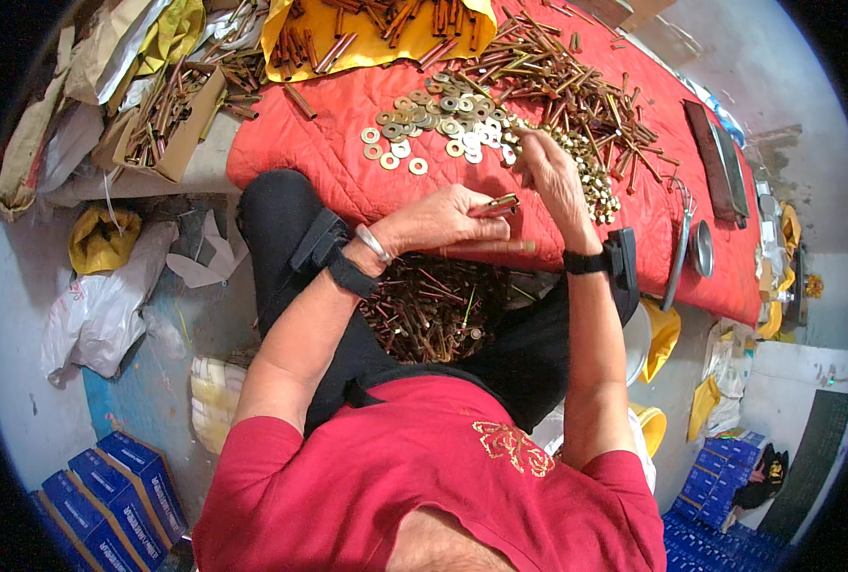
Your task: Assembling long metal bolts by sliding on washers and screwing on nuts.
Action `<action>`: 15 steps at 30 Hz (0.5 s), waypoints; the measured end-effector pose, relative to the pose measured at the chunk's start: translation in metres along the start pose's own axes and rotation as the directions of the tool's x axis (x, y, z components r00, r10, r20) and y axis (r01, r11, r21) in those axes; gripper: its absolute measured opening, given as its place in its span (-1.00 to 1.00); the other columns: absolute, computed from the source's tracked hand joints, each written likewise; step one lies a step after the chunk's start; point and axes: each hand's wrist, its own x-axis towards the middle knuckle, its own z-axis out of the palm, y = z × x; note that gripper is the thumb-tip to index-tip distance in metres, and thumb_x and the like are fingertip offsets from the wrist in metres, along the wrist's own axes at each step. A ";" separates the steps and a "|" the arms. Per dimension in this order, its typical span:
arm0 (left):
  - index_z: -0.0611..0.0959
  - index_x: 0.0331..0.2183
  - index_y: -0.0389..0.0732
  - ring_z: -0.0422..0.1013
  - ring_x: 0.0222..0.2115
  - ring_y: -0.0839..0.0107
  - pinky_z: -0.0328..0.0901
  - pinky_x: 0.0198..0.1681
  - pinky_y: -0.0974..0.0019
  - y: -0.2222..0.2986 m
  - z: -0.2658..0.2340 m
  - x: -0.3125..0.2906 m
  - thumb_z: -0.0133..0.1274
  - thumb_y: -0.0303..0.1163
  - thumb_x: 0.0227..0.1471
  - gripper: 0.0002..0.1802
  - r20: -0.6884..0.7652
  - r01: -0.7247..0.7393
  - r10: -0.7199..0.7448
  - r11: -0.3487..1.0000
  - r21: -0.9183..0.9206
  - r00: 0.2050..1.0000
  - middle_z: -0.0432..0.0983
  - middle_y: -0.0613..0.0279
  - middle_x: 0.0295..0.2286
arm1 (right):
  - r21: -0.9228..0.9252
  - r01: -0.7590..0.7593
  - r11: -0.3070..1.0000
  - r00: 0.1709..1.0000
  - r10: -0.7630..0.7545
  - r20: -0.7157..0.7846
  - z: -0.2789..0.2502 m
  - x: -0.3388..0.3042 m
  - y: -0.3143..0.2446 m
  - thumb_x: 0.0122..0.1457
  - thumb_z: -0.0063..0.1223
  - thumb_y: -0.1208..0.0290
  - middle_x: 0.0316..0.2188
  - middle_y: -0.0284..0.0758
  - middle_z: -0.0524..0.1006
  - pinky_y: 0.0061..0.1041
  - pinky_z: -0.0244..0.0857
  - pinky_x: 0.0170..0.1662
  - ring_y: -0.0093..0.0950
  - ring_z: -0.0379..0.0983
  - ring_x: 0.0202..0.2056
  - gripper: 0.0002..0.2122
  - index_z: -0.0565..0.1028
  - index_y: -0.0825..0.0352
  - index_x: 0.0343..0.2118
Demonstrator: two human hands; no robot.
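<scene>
At the red quilted cloth [333, 164], the left hand [438, 218] grips shiny metal tubing [496, 205]; beside small brass-coloured pieces [593, 178], the right hand [552, 174] has bent fingers, but whether holding something, I cannot tell.

A pale, smudged wall [729, 67] rose beyond the right end of the red-covered table [295, 143], brightly lit. Blue boxes [119, 496] stood stacked on the near side of the table, off its left end; more blue cartons [715, 477] sat off its right, beside a long dark panel [806, 467].
</scene>
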 end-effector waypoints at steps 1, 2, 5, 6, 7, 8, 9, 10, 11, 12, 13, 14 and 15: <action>0.58 -0.26 -0.30 0.35 -0.35 0.61 0.28 -0.20 0.43 -0.001 0.003 0.001 0.07 -0.14 0.10 -0.62 -0.039 -0.007 0.011 0.995 0.104 0.999 0.52 0.39 -0.40 | -0.080 0.092 0.993 0.995 -0.094 -0.020 0.001 0.012 0.004 0.21 -0.09 0.27 -0.53 -0.31 0.49 -0.57 0.27 -0.41 -0.56 0.37 -0.52 -0.72 0.48 0.41 -0.20; 0.58 -0.26 -0.30 0.35 -0.35 0.61 0.28 -0.20 0.43 -0.002 0.004 0.002 0.07 -0.14 0.10 -0.62 -0.045 -0.001 0.006 0.995 0.102 0.999 0.52 0.39 -0.40 | -0.184 0.092 0.979 0.991 -0.108 -0.082 0.007 0.024 0.007 0.17 -0.06 0.35 -0.48 -0.22 0.50 -0.49 0.30 -0.36 -0.45 0.43 -0.47 -0.77 0.49 0.42 -0.25; 0.57 -0.26 -0.29 0.34 -0.31 0.62 0.27 -0.17 0.42 -0.006 0.000 0.008 0.06 -0.13 0.11 -0.62 -0.160 -0.047 0.080 0.978 0.203 0.984 0.49 0.40 -0.42 | -0.486 0.393 0.781 0.843 -0.517 -0.149 0.020 0.070 0.024 0.12 0.01 0.42 -0.39 -0.17 0.53 -0.46 0.33 -0.25 -0.35 0.48 -0.38 -0.80 0.50 0.41 -0.24; 0.57 -0.27 -0.28 0.31 -0.42 0.63 0.25 -0.30 0.44 -0.004 -0.002 0.008 0.05 -0.12 0.11 -0.62 -0.292 0.043 -0.005 0.991 0.125 0.956 0.45 0.41 -0.48 | -0.539 0.412 0.735 0.827 -0.550 -0.118 0.024 0.087 0.031 0.10 0.00 0.43 -0.34 -0.13 0.52 -0.37 0.33 -0.21 -0.21 0.48 -0.30 -0.81 0.50 0.41 -0.26; 0.57 -0.28 -0.27 0.28 -0.52 0.64 0.23 -0.42 0.46 -0.001 -0.005 0.008 0.04 -0.11 0.12 -0.62 -0.417 0.122 -0.096 0.992 0.036 0.904 0.41 0.43 -0.55 | -0.631 0.347 0.693 0.850 -0.517 -0.100 0.031 0.098 0.031 0.09 0.00 0.44 -0.34 -0.12 0.52 -0.33 0.33 -0.20 -0.17 0.46 -0.28 -0.82 0.49 0.41 -0.27; 0.58 -0.30 -0.26 0.26 -0.62 0.66 0.20 -0.54 0.48 -0.002 -0.009 0.007 0.03 -0.09 0.12 -0.62 -0.525 0.187 -0.191 0.980 -0.062 0.829 0.37 0.44 -0.62 | -0.717 0.281 0.638 0.872 -0.482 -0.087 0.038 0.108 0.030 0.07 0.00 0.45 -0.34 -0.12 0.52 -0.30 0.33 -0.19 -0.14 0.45 -0.27 -0.82 0.49 0.40 -0.28; 0.59 -0.28 -0.26 0.18 -0.72 0.66 0.10 -0.66 0.48 -0.007 -0.013 0.008 0.02 -0.14 0.12 -0.65 -0.600 0.142 -0.193 0.981 -0.131 0.776 0.34 0.47 -0.65 | -0.760 0.237 0.606 0.896 -0.439 -0.070 0.045 0.117 0.030 0.04 0.01 0.46 -0.35 -0.12 0.50 -0.24 0.34 -0.21 -0.12 0.45 -0.27 -0.82 0.47 0.36 -0.28; 0.59 -0.28 -0.26 0.18 -0.72 0.66 0.10 -0.66 0.48 -0.010 -0.017 0.009 0.02 -0.14 0.12 -0.65 -0.604 0.145 -0.198 0.980 -0.136 0.772 0.34 0.47 -0.65 | -0.757 0.241 0.608 0.898 -0.436 -0.064 0.049 0.121 0.030 0.04 0.01 0.46 -0.35 -0.12 0.50 -0.24 0.34 -0.21 -0.12 0.45 -0.27 -0.82 0.47 0.36 -0.28; 0.59 -0.28 -0.27 0.20 -0.71 0.65 0.13 -0.64 0.48 -0.014 -0.021 0.012 0.02 -0.17 0.12 -0.67 -0.664 0.100 -0.129 0.992 -0.083 0.737 0.37 0.45 -0.63 | -0.814 0.194 0.547 0.922 -0.386 -0.040 0.051 0.127 0.030 0.03 0.02 0.46 -0.34 -0.13 0.48 -0.23 0.35 -0.22 -0.13 0.45 -0.27 -0.82 0.47 0.33 -0.27; 0.59 -0.27 -0.28 0.22 -0.70 0.63 0.15 -0.62 0.47 -0.013 -0.021 0.014 0.02 -0.20 0.11 -0.69 -0.717 0.058 -0.060 0.998 -0.027 0.695 0.39 0.43 -0.62 | -0.866 0.149 0.478 0.943 -0.331 -0.020 0.054 0.129 0.028 0.02 0.03 0.46 -0.33 -0.13 0.47 -0.23 0.36 -0.22 -0.13 0.46 -0.27 -0.81 0.46 0.30 -0.26; 0.58 -0.25 -0.29 0.24 -0.69 0.62 0.19 -0.59 0.46 -0.010 -0.019 0.017 0.01 -0.27 0.10 -0.72 -0.719 -0.038 -0.002 0.998 -0.040 0.695 0.44 0.38 -0.57 | -0.867 0.202 0.455 0.936 -0.351 0.034 0.051 0.131 0.029 0.00 0.04 0.47 -0.31 -0.14 0.45 -0.22 0.37 -0.23 -0.14 0.46 -0.26 -0.81 0.45 0.27 -0.26; 0.58 -0.25 -0.29 0.24 -0.69 0.62 0.19 -0.59 0.46 -0.020 -0.020 0.024 0.01 -0.27 0.10 -0.72 -0.718 -0.037 -0.006 0.998 -0.044 0.696 0.44 0.38 -0.57 | -0.875 0.198 0.442 0.948 -0.314 0.057 0.049 0.134 0.028 0.00 0.03 0.46 -0.31 -0.16 0.46 -0.23 0.37 -0.22 -0.14 0.46 -0.25 -0.79 0.46 0.25 -0.24; 0.57 -0.23 -0.29 0.26 -0.68 0.62 0.21 -0.58 0.46 -0.038 -0.025 0.032 0.02 -0.28 0.10 -0.72 -0.729 -0.061 0.185 0.979 0.193 0.659 0.46 0.37 -0.54 | -0.857 0.239 0.457 0.938 -0.336 0.083 0.048 0.133 0.028 0.01 0.03 0.46 -0.31 -0.17 0.46 -0.23 0.37 -0.21 -0.14 0.45 -0.25 -0.78 0.46 0.25 -0.22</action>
